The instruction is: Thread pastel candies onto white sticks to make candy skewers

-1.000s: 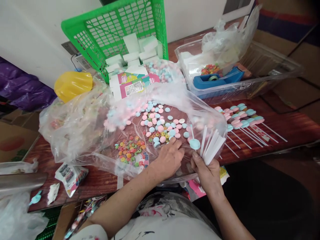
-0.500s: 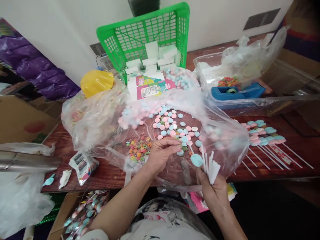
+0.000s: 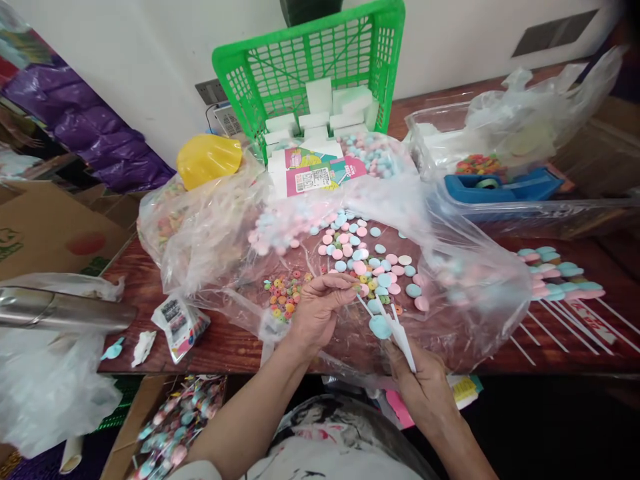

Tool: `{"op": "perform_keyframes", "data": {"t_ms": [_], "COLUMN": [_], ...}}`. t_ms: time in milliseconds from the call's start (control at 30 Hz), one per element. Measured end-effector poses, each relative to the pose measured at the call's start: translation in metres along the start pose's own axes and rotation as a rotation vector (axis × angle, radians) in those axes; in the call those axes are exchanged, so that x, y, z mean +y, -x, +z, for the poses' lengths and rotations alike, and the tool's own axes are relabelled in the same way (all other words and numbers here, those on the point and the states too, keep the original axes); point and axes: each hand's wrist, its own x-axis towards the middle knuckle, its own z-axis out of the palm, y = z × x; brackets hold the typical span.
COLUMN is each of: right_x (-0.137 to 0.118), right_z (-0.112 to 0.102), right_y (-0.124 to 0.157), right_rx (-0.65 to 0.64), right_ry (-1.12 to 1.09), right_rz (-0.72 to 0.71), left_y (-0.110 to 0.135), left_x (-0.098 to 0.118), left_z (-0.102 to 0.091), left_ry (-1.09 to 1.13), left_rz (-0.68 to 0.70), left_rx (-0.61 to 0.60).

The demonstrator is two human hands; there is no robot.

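Observation:
My left hand (image 3: pixel 317 308) is closed in a pinch above the plastic sheet (image 3: pixel 225 220), with something small between the fingertips that I cannot make out. My right hand (image 3: pixel 417 383) grips a bundle of white sticks (image 3: pixel 403 333); one stick carries a light blue candy disc (image 3: pixel 380 327). Loose pink and blue candy discs (image 3: pixel 370 260) lie scattered on the sheet just beyond both hands. A small heap of coloured cereal rings (image 3: pixel 285 292) lies left of the left hand.
Finished candy sticks (image 3: pixel 555 277) lie in a row on the wooden table (image 3: pixel 220 347) at right. A green basket (image 3: pixel 310 67) with white blocks stands behind, a clear bin (image 3: pixel 525 213) with a blue tape dispenser (image 3: pixel 505 187) at back right. A metal tube (image 3: pixel 60 310) juts in at left.
My left hand lifted off the sheet and closed into a pinch. The sticks in my right hand swung lower and leftward toward it. The camera shifted, so the table moved right in view.

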Motion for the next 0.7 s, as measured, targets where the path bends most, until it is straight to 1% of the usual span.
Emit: {"op": "perform_keyframes", "data": {"t_ms": [67, 133, 200, 267, 333, 367, 400, 433, 467, 533, 567, 633, 700], "right_x": [-0.001, 0.0, 0.003, 0.006, 0.009, 0.009, 0.009, 0.008, 0.006, 0.001, -0.001, -0.005, -0.005], "right_z": [0.0, 0.001, 0.002, 0.004, 0.006, 0.007, 0.008, 0.009, 0.01, 0.011, 0.012, 0.013, 0.014], "right_y": [0.0, 0.001, 0.001, 0.002, 0.002, 0.003, 0.003, 0.003, 0.003, 0.003, 0.002, 0.001, 0.0], "right_rx": [0.0, 0.006, 0.024, 0.043, 0.059, 0.06, 0.06, 0.054, 0.041, 0.014, 0.015, 0.053, 0.103], "right_ry": [0.006, 0.018, 0.025, 0.03, 0.023, 0.012, -0.005, -0.022, -0.035, -0.05, -0.059, -0.091, -0.144], "right_rz": [0.006, 0.006, 0.014, 0.023, 0.033, 0.041, 0.051, 0.062, 0.073, 0.075, 0.071, 0.074, 0.095], "left_y": [0.001, 0.003, 0.006, 0.008, 0.009, 0.01, 0.01, 0.01, 0.01, 0.009, 0.008, 0.008, 0.009], "left_x": [-0.002, -0.003, -0.003, -0.003, -0.004, -0.004, -0.004, -0.005, -0.005, -0.004, -0.003, -0.002, -0.005], "left_z": [-0.001, -0.002, -0.005, -0.007, -0.008, -0.008, -0.007, -0.006, -0.005, -0.001, 0.0, 0.004, 0.008], "left_ry": [-0.028, -0.088, -0.203, -0.376, -0.559, -0.624, -0.653, -0.637, -0.581, -0.397, -0.304, -0.173, -0.103], "left_rz": [0.041, 0.113, 0.252, 0.457, 0.645, 0.701, 0.711, 0.681, 0.61, 0.407, 0.301, 0.13, 0.006], "left_rx": [-0.007, -0.015, -0.036, -0.084, -0.157, -0.185, -0.191, -0.175, -0.145, -0.085, -0.075, -0.095, -0.112]}}
